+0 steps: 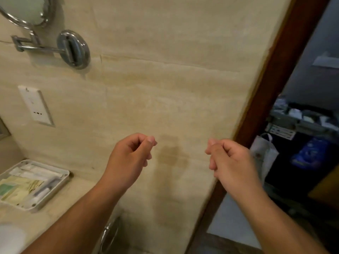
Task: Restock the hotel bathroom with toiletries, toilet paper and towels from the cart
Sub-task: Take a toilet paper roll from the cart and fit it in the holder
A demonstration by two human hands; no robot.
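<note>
My left hand [131,154] and my right hand [229,158] are both raised in front of the beige marble wall, a short gap between them. Each has its fingers loosely curled with the thumb on top, and neither holds anything. On the counter at the lower left sits a white tray [62,182] with wrapped toiletries: white sachets, pale green packets and a white tube. Through the doorway on the right stands the housekeeping cart [300,123], dim and blurred, with small supplies on its top shelf and a white bag [266,154] hanging at its side.
A dark wooden door frame [271,85] runs diagonally between the wall and the cart. A chrome swing-arm mirror mount [73,49] and a white wall socket [35,105] are on the wall at left. A chrome ring [106,235] hangs below the counter edge.
</note>
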